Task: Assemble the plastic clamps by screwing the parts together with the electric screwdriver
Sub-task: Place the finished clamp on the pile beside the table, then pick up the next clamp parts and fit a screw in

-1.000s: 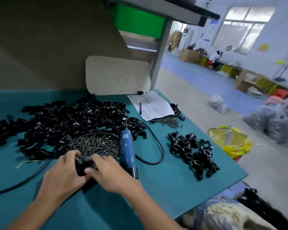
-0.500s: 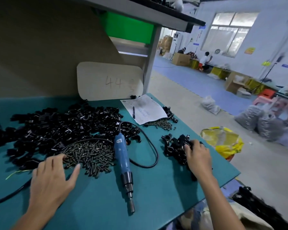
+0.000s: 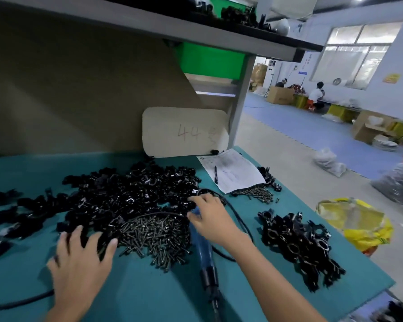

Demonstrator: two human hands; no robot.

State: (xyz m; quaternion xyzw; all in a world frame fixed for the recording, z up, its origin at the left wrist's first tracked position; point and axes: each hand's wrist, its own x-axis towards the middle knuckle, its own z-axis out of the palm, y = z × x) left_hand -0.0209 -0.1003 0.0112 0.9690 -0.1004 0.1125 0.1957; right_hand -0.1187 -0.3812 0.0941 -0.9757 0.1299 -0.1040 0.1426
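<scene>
A blue electric screwdriver (image 3: 204,248) is laid on the teal bench (image 3: 149,298). Left of it, the left hand (image 3: 79,263) is spread over loose black plastic clamp parts (image 3: 130,194); over its top the right hand (image 3: 211,219) is held, grip undeterminable.

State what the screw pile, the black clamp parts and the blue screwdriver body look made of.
Pile of small grey screws: metal, probably steel, glinting silvery. Heap of black clamp parts: moulded plastic, glossy highlights. Blue electric screwdriver body: likely plastic, smooth satin sheen.
</scene>
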